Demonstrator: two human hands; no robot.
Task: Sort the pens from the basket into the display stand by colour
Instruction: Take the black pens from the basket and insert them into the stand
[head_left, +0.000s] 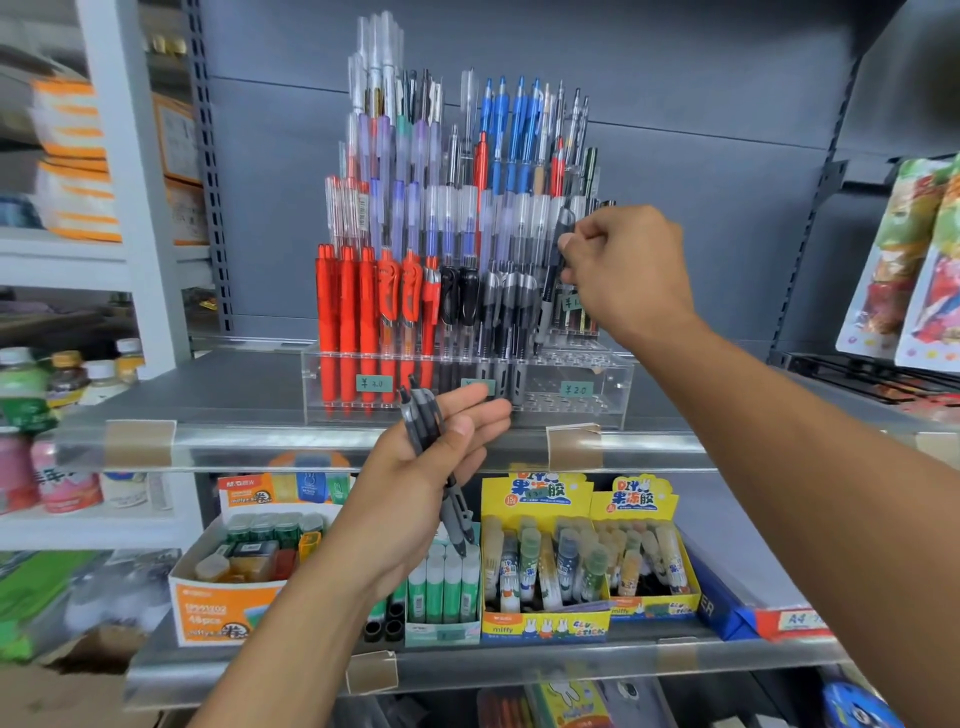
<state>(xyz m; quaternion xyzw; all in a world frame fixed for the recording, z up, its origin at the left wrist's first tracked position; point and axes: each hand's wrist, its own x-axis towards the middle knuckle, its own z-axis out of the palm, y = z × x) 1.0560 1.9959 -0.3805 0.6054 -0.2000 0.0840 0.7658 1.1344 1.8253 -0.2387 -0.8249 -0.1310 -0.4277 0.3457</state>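
Two hands, pens at the stand (571, 387)
Right hand (626, 270) pinches one pen (553, 270) above the stand; left hand (431, 467) clasps about three pens (423, 421) before it.

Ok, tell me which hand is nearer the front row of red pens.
Left. The left hand, gripping a bunch of dark pens, sits just below the red pens. The right hand pinches a black pen further right.

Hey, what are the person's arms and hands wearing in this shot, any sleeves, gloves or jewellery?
Nothing shows on either one. The left hand and right hand are bare, with no gloves, rings or watch in view. Both forearms are uncovered as far as the frame's edge, so no sleeve is visible.
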